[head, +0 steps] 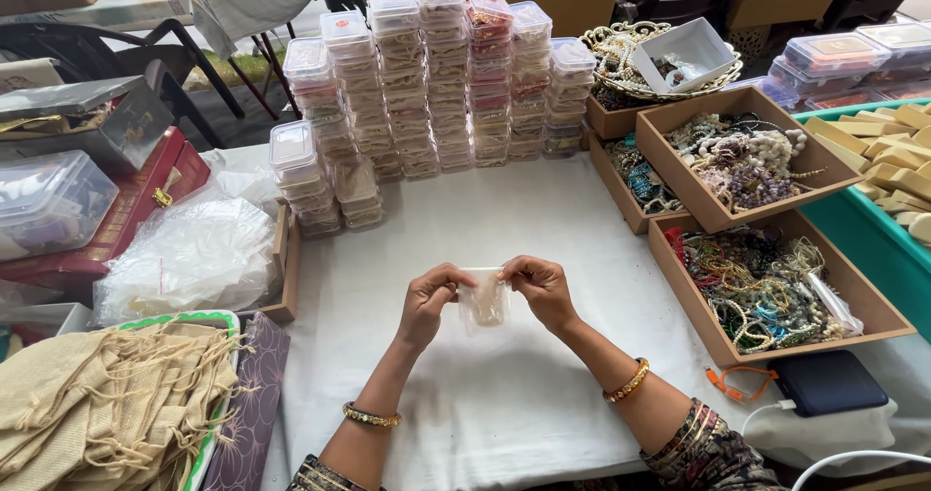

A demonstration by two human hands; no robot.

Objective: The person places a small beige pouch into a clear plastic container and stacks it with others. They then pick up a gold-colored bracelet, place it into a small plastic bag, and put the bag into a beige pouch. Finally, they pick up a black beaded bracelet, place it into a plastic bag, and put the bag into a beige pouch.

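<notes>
— Holding what?
— Both hands, left hand (428,302) and right hand (543,289), pinch a small clear bag (485,302) by its top corners, above the white desk (504,210).
— And farther back?
— Stacks of little boxes (436,74); bead trays (766,283) sit to the right.

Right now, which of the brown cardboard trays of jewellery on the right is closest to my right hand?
The front tray, beside the dark power bank, lies nearest your right hand. It holds mixed colourful bead strands; the other trays, with pale pearl-like beads and turquoise ones, sit farther back.
</notes>
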